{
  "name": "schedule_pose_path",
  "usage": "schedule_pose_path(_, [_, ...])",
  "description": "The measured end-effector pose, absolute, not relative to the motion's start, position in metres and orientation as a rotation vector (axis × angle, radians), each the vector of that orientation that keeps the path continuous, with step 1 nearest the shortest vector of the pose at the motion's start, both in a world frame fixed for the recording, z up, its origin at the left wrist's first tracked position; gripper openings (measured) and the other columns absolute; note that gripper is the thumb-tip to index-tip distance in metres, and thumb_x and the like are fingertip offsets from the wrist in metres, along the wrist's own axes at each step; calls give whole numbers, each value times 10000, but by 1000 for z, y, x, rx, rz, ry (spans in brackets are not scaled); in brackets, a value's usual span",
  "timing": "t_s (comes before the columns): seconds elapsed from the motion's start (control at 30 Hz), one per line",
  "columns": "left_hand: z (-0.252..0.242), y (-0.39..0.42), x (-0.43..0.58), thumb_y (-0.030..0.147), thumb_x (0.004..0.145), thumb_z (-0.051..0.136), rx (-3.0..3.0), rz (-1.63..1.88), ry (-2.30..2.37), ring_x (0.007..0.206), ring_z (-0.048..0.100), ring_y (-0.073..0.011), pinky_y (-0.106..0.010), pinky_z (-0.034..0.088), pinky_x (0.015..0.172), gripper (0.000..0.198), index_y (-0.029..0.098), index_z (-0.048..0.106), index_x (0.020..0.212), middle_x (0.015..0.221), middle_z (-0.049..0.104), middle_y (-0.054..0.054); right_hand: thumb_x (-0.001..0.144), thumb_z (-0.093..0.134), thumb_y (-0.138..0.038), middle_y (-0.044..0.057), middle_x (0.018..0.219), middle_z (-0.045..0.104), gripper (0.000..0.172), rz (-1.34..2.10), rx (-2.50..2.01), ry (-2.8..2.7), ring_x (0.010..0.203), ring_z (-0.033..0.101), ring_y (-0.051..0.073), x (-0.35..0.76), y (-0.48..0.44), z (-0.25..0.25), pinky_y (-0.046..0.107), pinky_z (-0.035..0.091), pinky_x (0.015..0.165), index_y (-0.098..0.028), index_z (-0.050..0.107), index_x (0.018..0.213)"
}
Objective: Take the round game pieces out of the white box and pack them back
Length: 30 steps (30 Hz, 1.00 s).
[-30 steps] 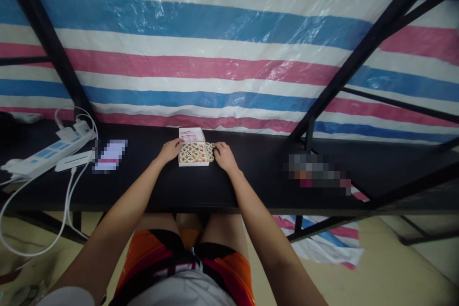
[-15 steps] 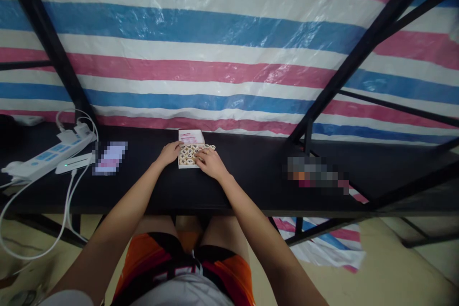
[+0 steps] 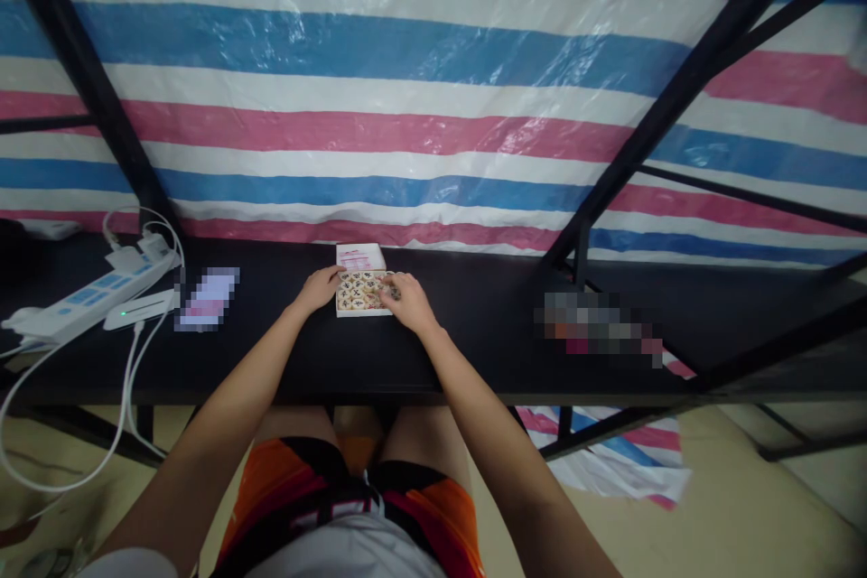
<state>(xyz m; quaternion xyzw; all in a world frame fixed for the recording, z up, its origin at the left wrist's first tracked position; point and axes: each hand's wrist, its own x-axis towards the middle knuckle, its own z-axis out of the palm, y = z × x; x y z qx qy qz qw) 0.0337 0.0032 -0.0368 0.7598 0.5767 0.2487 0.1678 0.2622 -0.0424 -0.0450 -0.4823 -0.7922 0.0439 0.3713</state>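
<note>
Left hand (image 3: 317, 290): holds box (image 3: 364, 292) side.
Right hand (image 3: 410, 302): fingers on chess pieces (image 3: 360, 290).
Table (image 3: 474, 343): black.

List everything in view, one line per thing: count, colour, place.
box: one, white, table middle, open
game pieces: many, pale discs with red or black marks, in the box
lid: one, pink-white, behind the box
power strip: one, white-blue, table left
cables: several, white, left edge
table: one, black
tarp: one, blue-pink-white stripes, behind
frame bars: several, black
shorts: orange-black, below
left hand: touching the box's left side
right hand: on pieces at the box's right side
</note>
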Motion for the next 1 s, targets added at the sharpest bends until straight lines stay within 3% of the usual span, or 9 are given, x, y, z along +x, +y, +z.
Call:
schedule_pose_path(0.2, [-36,4,32,208,885,390,2190,697,1630,1139,567,-227,-303,397,980,417,157,584,1250,1258,611,-103,866,497,-337,60,895,656,207,97,-1689,-1670,867,578,196,300,-27,-57,303,427,809,-185,630,912])
schedule_pose_path(0.33, [-37,4,31,225,884,403,2160,706,1641,1039,615,-224,-301,428,921,451,156,525,1312,1130,669,-110,880,497,-353,67,923,667,222,122,-1876,-1719,888,594,199,306,-21,-65,293,433,777,-199,652,922])
schedule_pose_path(0.47, [-39,5,30,244,886,411,2164,719,1631,988,627,-208,-287,435,894,436,164,532,1298,1068,683,-97,914,451,-377,77,1026,660,288,104,-1846,-1806,958,591,197,301,-21,-66,298,434,837,-217,677,994])
schedule_pose_path(0.6, [-39,5,30,246,883,413,2160,723,1639,958,632,-206,-286,439,875,420,178,546,1276,1033,690,-89,904,430,-261,76,1098,644,304,95,-1778,-1861,1005,579,195,300,-23,-65,299,426,901,-226,674,1082])
schedule_pose_path(1.0, [-39,5,30,233,869,414,2165,736,1622,932,633,-211,-291,438,857,414,159,566,1247,1012,692,-99,866,426,-175,75,1072,640,342,157,-1738,-1922,1001,569,199,299,-23,-64,307,426,916,-216,652,1118])
